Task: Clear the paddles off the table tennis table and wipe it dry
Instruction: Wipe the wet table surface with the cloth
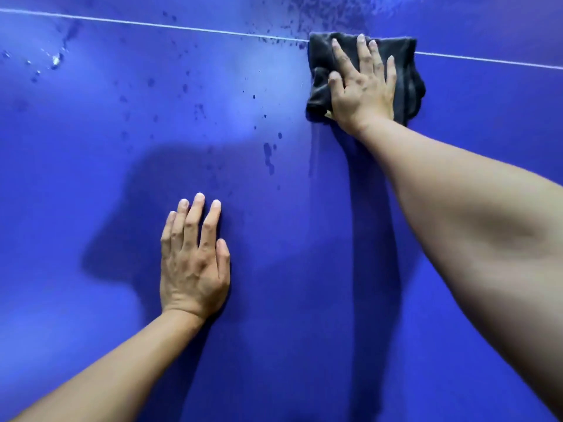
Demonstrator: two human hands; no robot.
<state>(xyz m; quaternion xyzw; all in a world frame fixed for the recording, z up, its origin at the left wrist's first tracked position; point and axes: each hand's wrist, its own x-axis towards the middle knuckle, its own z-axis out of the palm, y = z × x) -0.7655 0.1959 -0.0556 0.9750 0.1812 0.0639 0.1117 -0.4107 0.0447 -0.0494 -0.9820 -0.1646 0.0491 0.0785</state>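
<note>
The blue table tennis table (91,184) fills the whole view. A thin white line (158,25) crosses it near the top. My right hand (362,86) presses flat, fingers straight and spread, on a crumpled black cloth (408,83) that lies over the white line at upper right. My left hand (193,263) rests flat on the table at lower centre, fingers straight and together. Dark water droplets (268,156) speckle the surface left of the cloth and above the line (304,16). No paddle is in sight.
A small glistening puddle (56,59) lies at the upper left below the white line. A faint wet streak (315,150) runs down from the cloth's lower left corner. My shadow darkens the table's middle.
</note>
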